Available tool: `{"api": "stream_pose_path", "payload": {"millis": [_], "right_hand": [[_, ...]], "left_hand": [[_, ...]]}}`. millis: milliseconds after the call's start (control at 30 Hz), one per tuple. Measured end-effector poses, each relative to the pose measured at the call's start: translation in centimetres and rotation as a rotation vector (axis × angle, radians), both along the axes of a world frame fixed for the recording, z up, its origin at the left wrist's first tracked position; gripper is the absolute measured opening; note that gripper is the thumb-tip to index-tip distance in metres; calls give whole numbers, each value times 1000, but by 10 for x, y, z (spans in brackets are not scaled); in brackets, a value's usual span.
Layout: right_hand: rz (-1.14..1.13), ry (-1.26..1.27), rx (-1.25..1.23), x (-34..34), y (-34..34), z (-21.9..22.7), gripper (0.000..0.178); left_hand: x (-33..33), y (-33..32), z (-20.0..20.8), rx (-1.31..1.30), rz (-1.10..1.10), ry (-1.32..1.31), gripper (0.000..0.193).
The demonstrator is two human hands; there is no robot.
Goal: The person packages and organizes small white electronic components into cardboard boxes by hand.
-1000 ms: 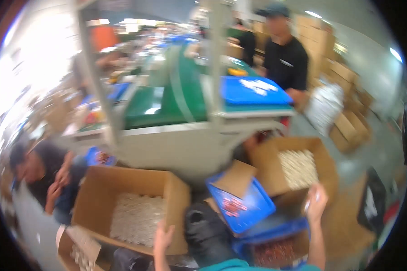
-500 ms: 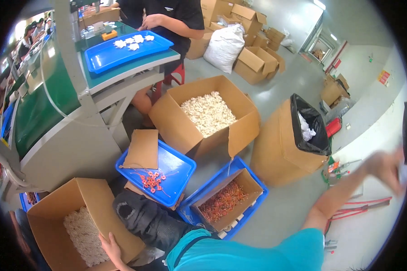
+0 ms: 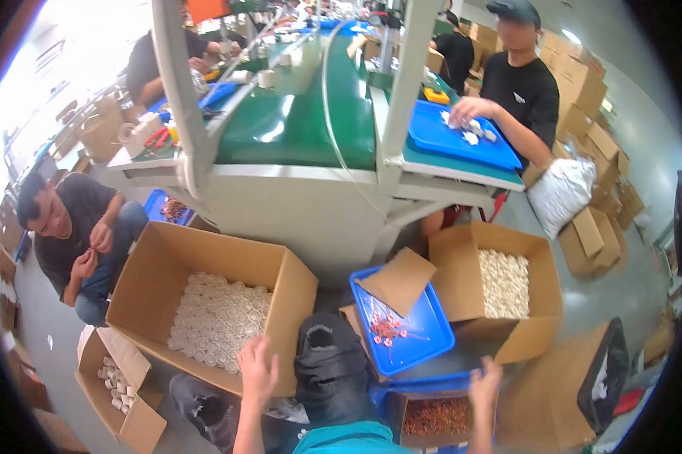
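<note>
My left hand [image 3: 258, 368] is raised at the near right wall of a large cardboard box [image 3: 295, 287], its fingers stretched and holding nothing. Round white plastic parts [image 3: 220, 318] lie packed in rows inside that box. My right hand [image 3: 485, 380] hovers over the right side of a small cardboard box with red and orange wired pieces [image 3: 438, 418]; it looks empty, with the fingers apart. Between the hands, a blue tray [image 3: 424, 344] bears several red-and-white pieces with thin leads [image 3: 386, 327] and a loose cardboard flap [image 3: 398, 280].
A box of small white parts [image 3: 504, 284] stands right of the tray, near a cardboard bin with a black liner [image 3: 606, 371]. Ahead is a green conveyor [image 3: 295, 125]. One co-worker [image 3: 519, 91] handles white pieces there; another [image 3: 84, 234] crouches at left. A small open box [image 3: 118, 386] sits below.
My view has swung left, toward the conveyor. My right hand has come back from the far right to above the wired pieces. My left hand has left the box wall's edge.
</note>
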State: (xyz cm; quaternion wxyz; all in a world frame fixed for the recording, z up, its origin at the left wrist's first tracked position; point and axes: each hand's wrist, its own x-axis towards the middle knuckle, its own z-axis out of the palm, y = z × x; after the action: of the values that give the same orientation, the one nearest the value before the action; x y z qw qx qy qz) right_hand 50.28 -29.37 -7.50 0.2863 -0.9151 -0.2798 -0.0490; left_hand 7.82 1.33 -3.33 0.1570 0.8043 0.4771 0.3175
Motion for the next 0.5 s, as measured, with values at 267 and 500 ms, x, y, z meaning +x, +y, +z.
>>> {"api": "stream_pose_path", "payload": {"millis": [267,500], "right_hand": [[894,388,-144,-128,140,14,50],[1023,440,-96,-153,177,9,51]], "left_hand": [[3,-113,42,-1282,-1194,-775,51],[-7,-118,-5,-1178,-875,-1066,18]]}}
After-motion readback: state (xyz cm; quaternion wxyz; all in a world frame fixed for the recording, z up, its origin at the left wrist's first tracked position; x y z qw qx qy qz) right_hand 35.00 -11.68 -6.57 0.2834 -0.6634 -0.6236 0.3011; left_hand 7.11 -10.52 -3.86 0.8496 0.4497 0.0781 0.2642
